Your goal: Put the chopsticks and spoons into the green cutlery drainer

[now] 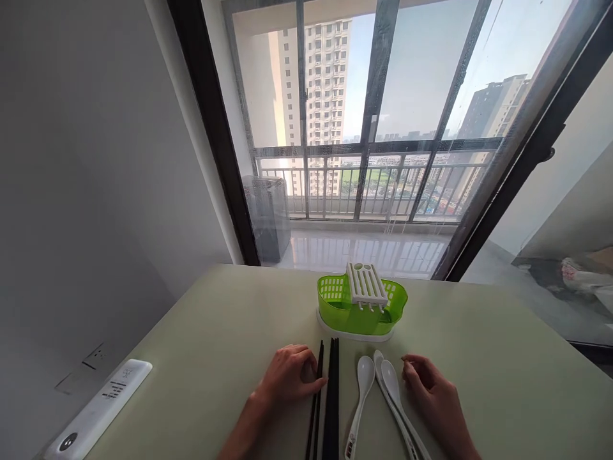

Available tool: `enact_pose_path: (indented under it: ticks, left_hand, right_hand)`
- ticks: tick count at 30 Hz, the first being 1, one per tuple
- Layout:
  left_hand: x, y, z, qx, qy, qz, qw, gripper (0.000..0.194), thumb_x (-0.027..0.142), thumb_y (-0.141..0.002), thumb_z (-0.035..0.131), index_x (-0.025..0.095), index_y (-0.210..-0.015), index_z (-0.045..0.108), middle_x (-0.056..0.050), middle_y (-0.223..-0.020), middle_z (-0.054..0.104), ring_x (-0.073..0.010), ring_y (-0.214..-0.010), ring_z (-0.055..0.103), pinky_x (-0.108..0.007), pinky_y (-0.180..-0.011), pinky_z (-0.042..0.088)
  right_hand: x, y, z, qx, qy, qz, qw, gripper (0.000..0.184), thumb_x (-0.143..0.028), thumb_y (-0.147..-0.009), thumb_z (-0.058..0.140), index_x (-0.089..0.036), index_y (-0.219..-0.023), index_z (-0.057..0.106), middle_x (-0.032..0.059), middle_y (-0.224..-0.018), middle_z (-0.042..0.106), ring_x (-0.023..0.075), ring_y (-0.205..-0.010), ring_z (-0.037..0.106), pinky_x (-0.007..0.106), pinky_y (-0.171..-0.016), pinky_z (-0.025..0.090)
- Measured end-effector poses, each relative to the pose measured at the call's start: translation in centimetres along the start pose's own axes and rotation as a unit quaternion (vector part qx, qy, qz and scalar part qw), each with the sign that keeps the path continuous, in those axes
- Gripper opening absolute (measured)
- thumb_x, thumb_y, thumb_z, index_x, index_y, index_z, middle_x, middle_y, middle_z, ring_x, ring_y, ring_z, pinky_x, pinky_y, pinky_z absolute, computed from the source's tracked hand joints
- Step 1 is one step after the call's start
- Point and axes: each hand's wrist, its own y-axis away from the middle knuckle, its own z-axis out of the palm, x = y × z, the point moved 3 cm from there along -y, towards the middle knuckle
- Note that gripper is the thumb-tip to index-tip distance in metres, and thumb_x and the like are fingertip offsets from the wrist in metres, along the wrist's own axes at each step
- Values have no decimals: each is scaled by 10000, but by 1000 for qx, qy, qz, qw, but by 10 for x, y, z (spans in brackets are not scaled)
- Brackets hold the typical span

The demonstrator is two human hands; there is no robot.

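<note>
My left hand [293, 374] rests on the table with its fingers loosely bent. Its thumb stretches apart from them, across a few thin dark chopsticks [315, 415]; no firm grip on them shows. Beside these lies a tighter bunch of dark chopsticks [331, 402]. My right hand [433, 391] is curled at the right of the spoons, thumb and forefinger tips close together, with nothing visible in it. One white spoon [359, 399] lies alone; two more white spoons [393, 386] lie overlapped next to my right hand. All handles point towards me.
Beyond the utensils stands a green basket [361, 319] on a white base, with a white slotted rack [368, 284] across its top. A long white device [103, 409] lies at the left of the pale green table [230, 319]. A glass door [364, 191] rises behind.
</note>
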Motion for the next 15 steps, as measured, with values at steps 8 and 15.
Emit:
enact_pose_path:
  ticks: [8, 15]
  left_hand:
    - [-1, 2, -5, -15, -46, -30, 998, 244, 353, -721, 781, 236, -875, 632, 10, -796, 666, -191, -754, 625, -299, -713, 439]
    - [-23, 7, -23, 13, -62, -103, 993, 88, 289, -852, 659, 243, -924, 640, -24, -980, 690, -200, -835, 649, -306, -743, 464]
  right_hand:
    - [3, 1, -3, 5, 4, 39, 999, 489, -663, -805, 574, -228, -993, 693, 27, -761, 742, 237, -709, 708, 315, -675, 549]
    - [1, 2, -2, 12, -5, 58, 998, 523, -695, -769, 579, -227, -965, 702, 39, -754, 743, 242, -692, 708, 312, -645, 562]
